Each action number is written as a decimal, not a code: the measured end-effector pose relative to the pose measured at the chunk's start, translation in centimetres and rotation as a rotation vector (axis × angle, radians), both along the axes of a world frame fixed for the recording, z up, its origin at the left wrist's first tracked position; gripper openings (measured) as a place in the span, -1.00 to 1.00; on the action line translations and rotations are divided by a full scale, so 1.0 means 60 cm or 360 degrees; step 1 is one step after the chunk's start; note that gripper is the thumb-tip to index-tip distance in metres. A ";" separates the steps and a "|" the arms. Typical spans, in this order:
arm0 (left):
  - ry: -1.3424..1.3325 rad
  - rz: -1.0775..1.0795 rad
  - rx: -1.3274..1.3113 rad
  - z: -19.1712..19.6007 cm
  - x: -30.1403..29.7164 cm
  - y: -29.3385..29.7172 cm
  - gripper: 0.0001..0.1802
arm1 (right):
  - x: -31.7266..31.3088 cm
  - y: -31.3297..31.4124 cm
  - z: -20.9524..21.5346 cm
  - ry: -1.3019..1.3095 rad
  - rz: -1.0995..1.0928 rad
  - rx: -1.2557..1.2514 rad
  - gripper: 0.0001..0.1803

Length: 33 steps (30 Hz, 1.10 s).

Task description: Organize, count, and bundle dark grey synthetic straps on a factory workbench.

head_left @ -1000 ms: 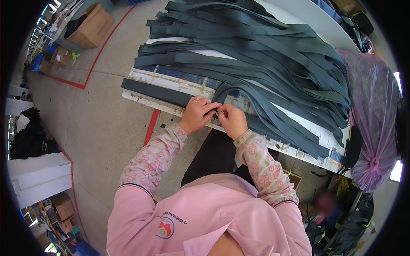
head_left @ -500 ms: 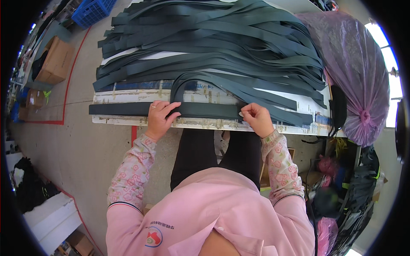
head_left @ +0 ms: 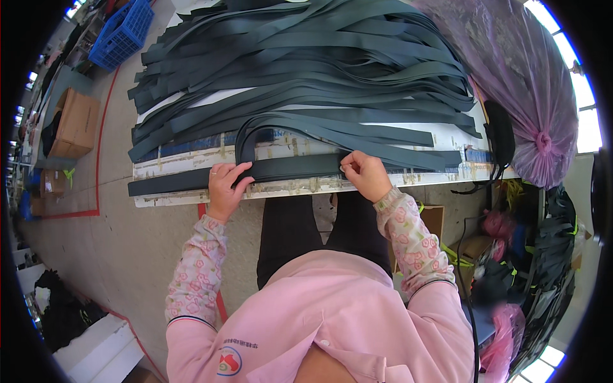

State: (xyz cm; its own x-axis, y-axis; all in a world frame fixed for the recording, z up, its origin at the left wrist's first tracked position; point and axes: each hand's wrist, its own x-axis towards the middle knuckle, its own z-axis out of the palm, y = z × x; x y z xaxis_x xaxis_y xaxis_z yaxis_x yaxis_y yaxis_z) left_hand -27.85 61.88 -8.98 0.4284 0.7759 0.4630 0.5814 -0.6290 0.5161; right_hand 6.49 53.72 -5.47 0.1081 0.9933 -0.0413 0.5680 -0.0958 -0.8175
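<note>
A flat stack of dark green-grey elastic straps (head_left: 290, 168) lies along the front edge of the table. My left hand (head_left: 225, 187) holds it left of the middle, with the fingers over the top and the thumb at the near edge. Farther right, my right hand (head_left: 366, 174) is closed, thumb and forefinger pinched together at the strap. Just beyond my hands, a strap loop (head_left: 246, 137) bends round and runs off to the right. What lies under my fingers is hidden.
A large heap of similar straps (head_left: 306, 51) covers the far part of the white table (head_left: 156, 198). At the right stand a tied purple plastic bag (head_left: 523, 83) and a black pouch (head_left: 499, 134). A blue crate (head_left: 121, 32) and cardboard box (head_left: 76, 124) are on the left.
The whole view has shifted and tilted slightly, so the table and hands appear farther left. Both hands keep nearly the same places on the straps.
</note>
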 end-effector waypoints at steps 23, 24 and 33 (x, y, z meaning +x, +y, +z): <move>0.0058 0.0004 0.0062 -0.007 -0.009 0.002 -0.62 | 0.001 0.012 0.011 0.0408 0.0070 -0.0125 -0.90; 0.0059 -0.0011 0.0064 -0.006 -0.007 0.001 -0.64 | -0.015 0.011 0.011 0.0374 0.0070 -0.0098 -0.91; 0.0036 -0.0068 0.0162 -0.024 0.004 0.006 -0.68 | -0.181 0.045 -0.004 0.0489 0.0749 -0.0434 -0.42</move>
